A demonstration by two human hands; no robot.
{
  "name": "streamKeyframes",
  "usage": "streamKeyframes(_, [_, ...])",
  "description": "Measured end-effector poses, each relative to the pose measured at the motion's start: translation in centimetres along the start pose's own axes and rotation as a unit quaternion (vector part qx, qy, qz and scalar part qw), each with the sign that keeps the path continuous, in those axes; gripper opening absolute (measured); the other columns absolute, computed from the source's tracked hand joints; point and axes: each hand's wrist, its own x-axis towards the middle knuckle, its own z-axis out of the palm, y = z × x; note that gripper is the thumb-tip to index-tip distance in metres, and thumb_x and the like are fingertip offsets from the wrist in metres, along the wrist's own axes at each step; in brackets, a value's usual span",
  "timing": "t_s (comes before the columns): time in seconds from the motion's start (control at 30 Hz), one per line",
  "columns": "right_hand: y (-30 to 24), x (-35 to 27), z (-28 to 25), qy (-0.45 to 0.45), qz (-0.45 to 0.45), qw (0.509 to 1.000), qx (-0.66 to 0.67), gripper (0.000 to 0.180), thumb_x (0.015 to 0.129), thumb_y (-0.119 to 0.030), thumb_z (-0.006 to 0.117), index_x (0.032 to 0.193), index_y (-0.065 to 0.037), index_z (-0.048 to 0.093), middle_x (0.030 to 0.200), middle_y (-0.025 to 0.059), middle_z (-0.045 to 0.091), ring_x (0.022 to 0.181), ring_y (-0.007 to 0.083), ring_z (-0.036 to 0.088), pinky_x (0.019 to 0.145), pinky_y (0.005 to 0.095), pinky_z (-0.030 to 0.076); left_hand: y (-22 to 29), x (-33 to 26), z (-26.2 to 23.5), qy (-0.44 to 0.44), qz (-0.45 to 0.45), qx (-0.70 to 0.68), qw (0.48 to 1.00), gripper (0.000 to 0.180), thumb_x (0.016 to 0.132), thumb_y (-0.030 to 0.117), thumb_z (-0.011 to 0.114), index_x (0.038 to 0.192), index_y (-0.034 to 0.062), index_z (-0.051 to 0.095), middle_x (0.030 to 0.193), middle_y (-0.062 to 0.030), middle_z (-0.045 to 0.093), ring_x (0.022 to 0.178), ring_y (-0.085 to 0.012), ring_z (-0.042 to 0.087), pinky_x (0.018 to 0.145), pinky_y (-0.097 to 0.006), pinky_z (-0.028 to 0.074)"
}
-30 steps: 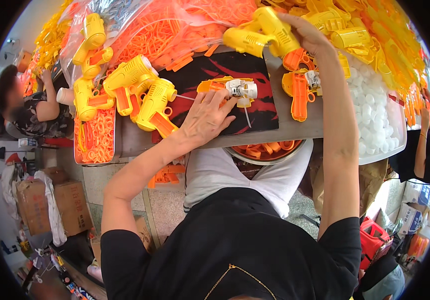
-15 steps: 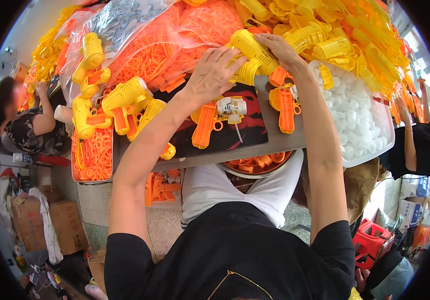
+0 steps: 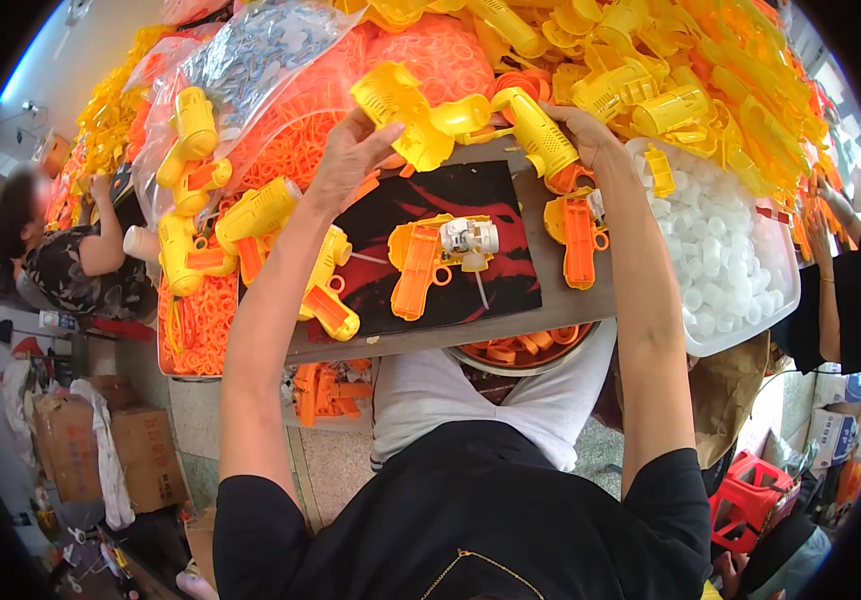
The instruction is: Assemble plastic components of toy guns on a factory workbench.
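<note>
My left hand (image 3: 354,152) is closed on the edge of a yellow toy gun shell half (image 3: 398,108), held up above the far side of the work mat. My right hand (image 3: 590,138) has its fingers curled at another yellow toy gun shell (image 3: 538,132); its fingertips are partly hidden. On the black and red mat (image 3: 350,290) lies a part-assembled toy gun (image 3: 415,265) with an orange grip and a white mechanism (image 3: 470,238). A similar orange-gripped gun piece (image 3: 578,245) rests right of the mat, below my right hand.
Several yellow and orange toy guns (image 3: 190,255) lie at the left, over a tray of orange rings (image 3: 195,340). A white bin of white caps (image 3: 715,265) stands at the right. Yellow shells (image 3: 640,80) and bagged orange parts (image 3: 300,120) are heaped behind. Other people work at both sides.
My hands have moved apart. The left has gone left with a yellow shell half, while the right stays by the other shell. The whole view has shifted slightly.
</note>
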Motion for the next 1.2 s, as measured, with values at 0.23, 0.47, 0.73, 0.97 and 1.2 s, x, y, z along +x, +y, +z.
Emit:
streamKeyframes(0.23, [1.0,-0.2,-2.4,-0.099,-0.002,0.931,0.351,0.028,0.105,-0.022,0.046,0.118,0.003,0.05,0.091,0.0102,0.059,0.064,0.022,0.06,0.052,0.0338,0.055,1.3,0.7,0.3,0.112,0.061,-0.244,0.961,0.035,0.095,0.021,0.07,0.124,0.0039,0.06,0.121,-0.0073,0.066,0.114,-0.0206,0.064,0.101,-0.04,0.053])
streamKeyframes(0.47, [0.8,-1.7,0.1,-0.398,-0.023,0.764,0.507,0.023,0.103,-0.021,0.047,0.107,0.002,0.045,0.074,0.004,0.039,0.05,0.0147,0.045,0.037,0.0263,0.037,-1.1,1.3,6.9,0.018,0.131,0.229,0.964,0.051,0.089,0.027,0.076,0.13,0.001,0.06,0.115,-0.0103,0.069,0.104,-0.0199,0.067,0.091,-0.035,0.054])
streamKeyframes(0.73, [-3.6,-6.0,2.6,-0.276,-0.097,0.922,0.253,0.023,0.104,-0.019,0.043,0.11,0.002,0.049,0.076,0.0034,0.041,0.047,0.0103,0.039,0.037,0.0246,0.035,-7.1,2.9,10.8,-0.145,0.313,0.708,0.616,0.083,0.073,0.026,0.085,0.142,0.0016,0.045,0.125,-0.0147,0.059,0.12,-0.0323,0.056,0.103,-0.043,0.045])
streamKeyframes(0.97, [-2.2,-6.3,4.9,0.04,-0.124,0.988,-0.085,0.032,0.1,-0.027,0.057,0.114,0.001,0.067,0.091,0.0077,0.072,0.078,0.0113,0.07,0.056,0.0254,0.055,6.0,-6.0,9.2,-0.286,0.022,0.345,0.894,0.032,0.083,0.014,0.077,0.112,0.0028,0.067,0.102,-0.0125,0.068,0.098,-0.0276,0.066,0.089,-0.039,0.053])
streamKeyframes(1.2, [1.0,-5.2,12.9,-0.036,-0.198,0.877,-0.437,0.032,0.096,-0.026,0.059,0.112,-0.002,0.072,0.103,0.001,0.07,0.087,0.0087,0.067,0.077,0.0244,0.053,5.9,-7.1,7.2,-0.145,0.283,0.663,0.678,0.067,0.081,0.025,0.079,0.141,0.0074,0.053,0.138,-0.0143,0.053,0.127,-0.0339,0.053,0.106,-0.042,0.044])
